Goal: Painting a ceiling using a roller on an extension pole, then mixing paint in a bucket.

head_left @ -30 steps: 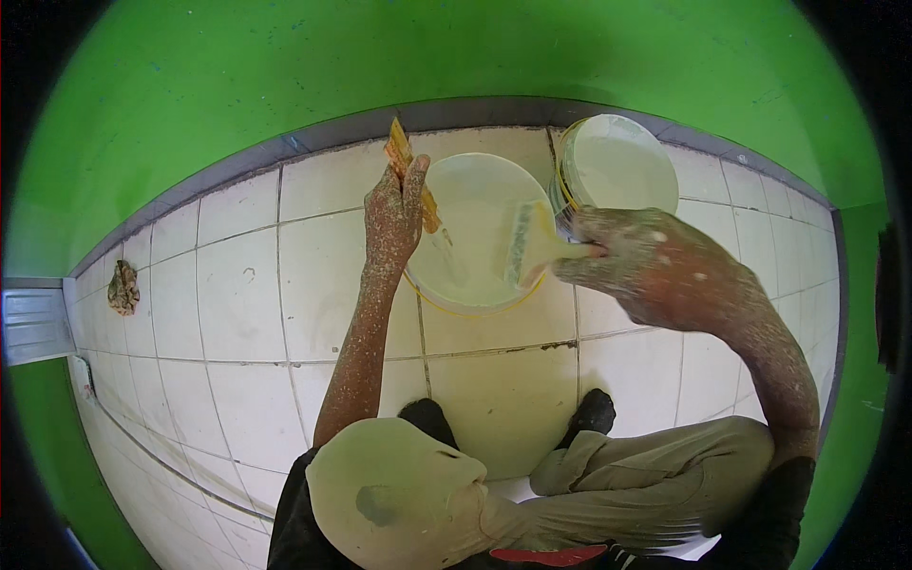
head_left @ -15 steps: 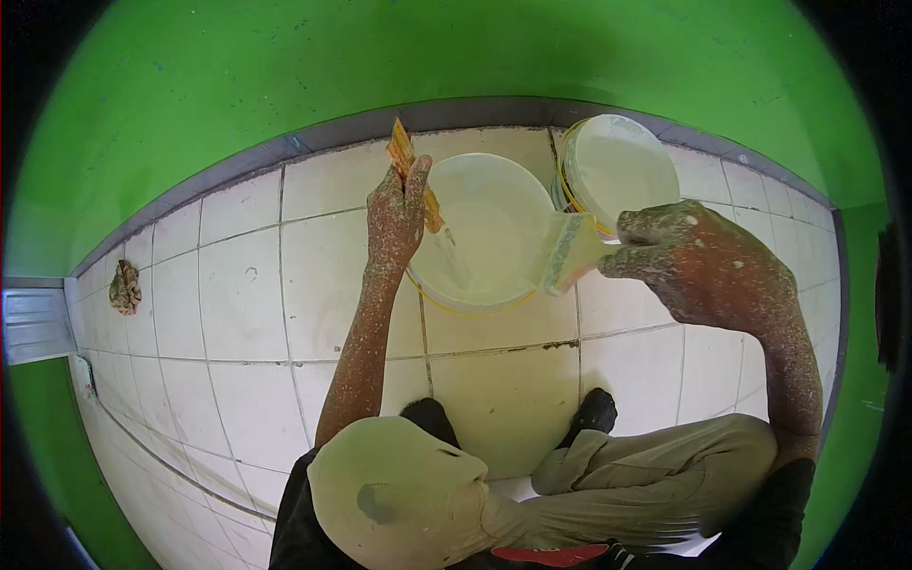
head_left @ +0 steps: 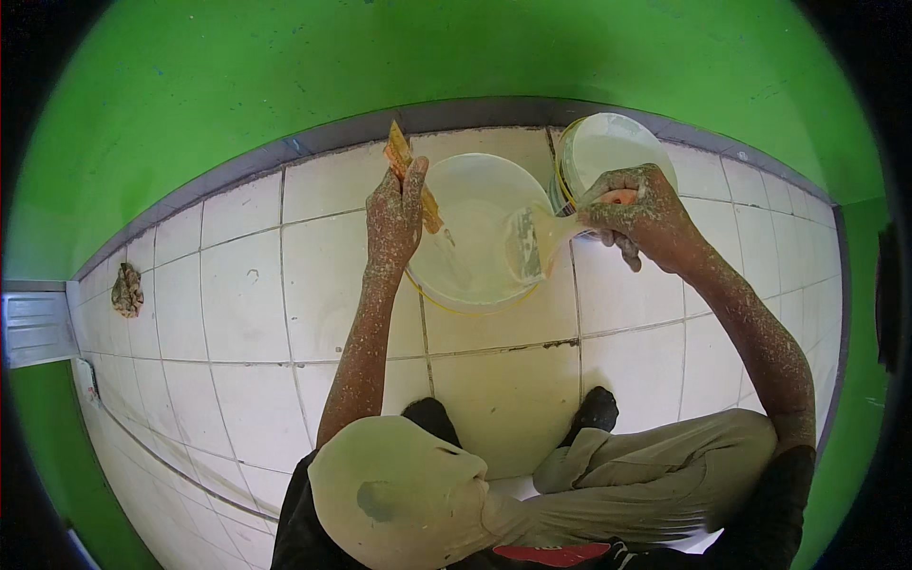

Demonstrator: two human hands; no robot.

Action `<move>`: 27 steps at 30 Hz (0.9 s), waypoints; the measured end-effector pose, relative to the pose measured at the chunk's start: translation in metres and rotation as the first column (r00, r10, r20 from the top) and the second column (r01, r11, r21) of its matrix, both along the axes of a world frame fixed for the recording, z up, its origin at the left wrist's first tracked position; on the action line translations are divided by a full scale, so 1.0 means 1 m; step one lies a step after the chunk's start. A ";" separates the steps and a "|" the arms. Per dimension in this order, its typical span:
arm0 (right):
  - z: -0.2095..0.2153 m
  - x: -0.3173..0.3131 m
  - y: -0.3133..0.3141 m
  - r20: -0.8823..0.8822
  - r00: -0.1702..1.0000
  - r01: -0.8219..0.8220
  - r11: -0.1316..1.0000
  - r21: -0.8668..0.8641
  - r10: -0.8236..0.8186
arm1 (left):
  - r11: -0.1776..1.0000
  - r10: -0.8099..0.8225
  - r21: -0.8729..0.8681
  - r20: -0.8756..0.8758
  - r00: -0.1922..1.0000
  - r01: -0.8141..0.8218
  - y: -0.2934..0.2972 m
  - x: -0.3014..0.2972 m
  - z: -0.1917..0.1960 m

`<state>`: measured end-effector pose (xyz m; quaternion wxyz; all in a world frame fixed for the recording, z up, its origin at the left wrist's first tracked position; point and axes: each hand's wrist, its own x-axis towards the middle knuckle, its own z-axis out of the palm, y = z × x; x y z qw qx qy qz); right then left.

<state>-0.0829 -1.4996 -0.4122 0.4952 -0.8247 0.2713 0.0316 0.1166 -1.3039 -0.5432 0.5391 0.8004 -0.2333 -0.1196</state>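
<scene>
My left hand (head_left: 392, 218), speckled with pale dried paste, is closed around a flat, worn orange strip (head_left: 398, 147). Its pale lower end slants over the bucket. My right hand (head_left: 646, 217) grips a wide putty knife (head_left: 553, 237) by the handle. Its blade reaches over the right inner side of the white bucket (head_left: 472, 158) and bears smears of pale paste. The bucket stands on the floor before me and has a yellowish edge. Whether the blade touches the paste inside, I cannot tell.
A second white bucket (head_left: 616, 142) stands behind at the right, beside the green wall (head_left: 456, 52). A crumpled brown rag (head_left: 126, 291) lies on the tiled floor at the far left. A dark hose or cable (head_left: 176, 470) runs along the left. My feet (head_left: 594, 410) are close to the bucket.
My right hand has turned over and moved up slightly. The putty knife's blade has swung further left over the bucket, its smeared face now showing differently. My left hand stays nearly still.
</scene>
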 end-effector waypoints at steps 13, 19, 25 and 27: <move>0.010 -0.011 -0.034 0.167 0.983 0.097 0.984 -0.147 -0.072 | 0.999 -0.027 -0.028 0.157 0.987 0.032 0.006 0.001 -0.005; 0.018 -0.015 -0.039 0.248 0.965 0.129 0.980 -0.153 -0.088 | 1.000 -0.011 -0.021 0.078 0.997 0.013 0.005 0.000 -0.001; 0.024 -0.011 -0.040 0.258 0.954 0.005 0.846 -0.532 0.156 | 0.999 -0.012 -0.029 0.102 0.995 0.015 0.007 0.000 -0.002; 0.021 -0.007 -0.034 0.153 0.900 -0.107 0.547 -0.830 0.408 | 1.000 -0.009 -0.010 0.095 0.995 0.010 0.004 0.000 0.000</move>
